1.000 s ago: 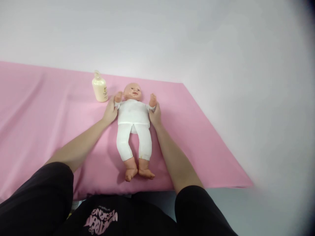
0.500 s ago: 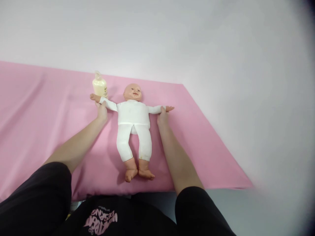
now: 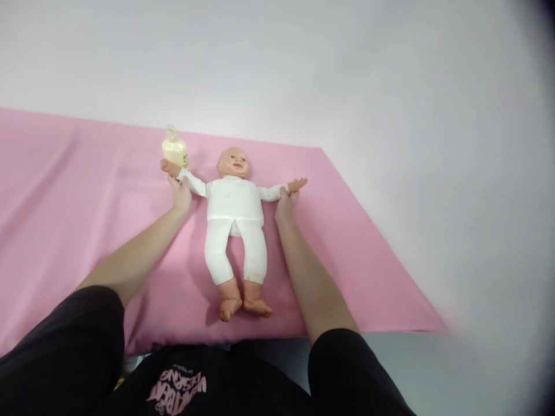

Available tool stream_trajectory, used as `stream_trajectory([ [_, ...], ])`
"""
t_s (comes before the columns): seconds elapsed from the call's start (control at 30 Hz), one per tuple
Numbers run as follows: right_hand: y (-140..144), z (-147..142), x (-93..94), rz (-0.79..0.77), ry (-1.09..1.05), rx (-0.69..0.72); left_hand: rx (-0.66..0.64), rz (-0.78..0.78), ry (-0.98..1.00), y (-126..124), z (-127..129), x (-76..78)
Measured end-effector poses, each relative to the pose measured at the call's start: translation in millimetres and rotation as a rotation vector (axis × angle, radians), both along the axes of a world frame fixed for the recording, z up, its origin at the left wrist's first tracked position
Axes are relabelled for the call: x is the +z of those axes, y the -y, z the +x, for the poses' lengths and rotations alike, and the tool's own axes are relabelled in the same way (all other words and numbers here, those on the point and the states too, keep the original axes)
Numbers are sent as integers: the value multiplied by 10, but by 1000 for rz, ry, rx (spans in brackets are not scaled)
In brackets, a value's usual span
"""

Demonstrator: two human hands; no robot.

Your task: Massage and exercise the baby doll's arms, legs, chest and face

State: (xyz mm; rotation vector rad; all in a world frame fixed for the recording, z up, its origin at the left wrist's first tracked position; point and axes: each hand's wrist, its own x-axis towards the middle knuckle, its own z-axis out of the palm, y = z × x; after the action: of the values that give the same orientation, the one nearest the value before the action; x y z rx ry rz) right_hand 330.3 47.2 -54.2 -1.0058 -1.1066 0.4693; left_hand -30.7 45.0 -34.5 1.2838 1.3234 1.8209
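Note:
A baby doll with a white cloth body and tan head, hands and feet lies on its back, head toward the far edge. Its arms are spread out to both sides and its legs point toward me. My left hand is closed around the doll's arm on the left, near the wrist. Around the other arm, also close to the wrist, my right hand is closed. Just behind the doll's left-side hand stands a pump bottle of pale yellow liquid, partly hidden by that hand.
A pink sheet covers the table, with creases on the left. Its right edge slants toward me, and the near edge lies against my body. A pale wall rises behind the table.
Both doll hands have tilted slightly upward, away from me, with my hands still gripping its arms. The doll's body and the bottle stay in place.

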Motion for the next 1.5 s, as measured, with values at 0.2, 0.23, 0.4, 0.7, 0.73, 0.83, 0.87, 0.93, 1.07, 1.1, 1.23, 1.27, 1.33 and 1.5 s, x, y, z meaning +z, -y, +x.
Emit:
stream_trajectory([
  [0.2,242,-214,334,88,193,114,-157,193,-347,278,169,202],
  [0.23,294,-252,381,99,221,145,-185,207,-405,305,183,218],
  [0.4,443,-372,453,62,383,246,-287,215,-692,333,221,226],
  [0.7,371,-391,401,21,632,291,-298,196,-884,317,253,188],
  [0.73,372,-391,403,23,637,290,-297,196,-884,318,253,188],
  [0.83,378,-393,403,30,637,289,-301,201,-869,319,252,188],
  [0.87,377,-392,400,31,636,288,-305,204,-859,320,250,191],
  [0.93,373,-387,387,30,631,280,-313,199,-832,325,243,205],
  [1.07,370,-376,358,21,569,233,-289,192,-714,332,215,250],
  [1.1,375,-376,356,20,542,224,-282,203,-668,327,206,256],
  [1.23,399,-378,367,16,416,231,-237,207,-448,264,159,224],
  [1.27,400,-374,372,14,381,230,-217,182,-391,239,143,205],
  [1.33,386,-353,376,15,311,214,-174,124,-283,186,105,166],
  [1.5,281,-236,353,17,139,136,-75,7,28,87,22,142],
])
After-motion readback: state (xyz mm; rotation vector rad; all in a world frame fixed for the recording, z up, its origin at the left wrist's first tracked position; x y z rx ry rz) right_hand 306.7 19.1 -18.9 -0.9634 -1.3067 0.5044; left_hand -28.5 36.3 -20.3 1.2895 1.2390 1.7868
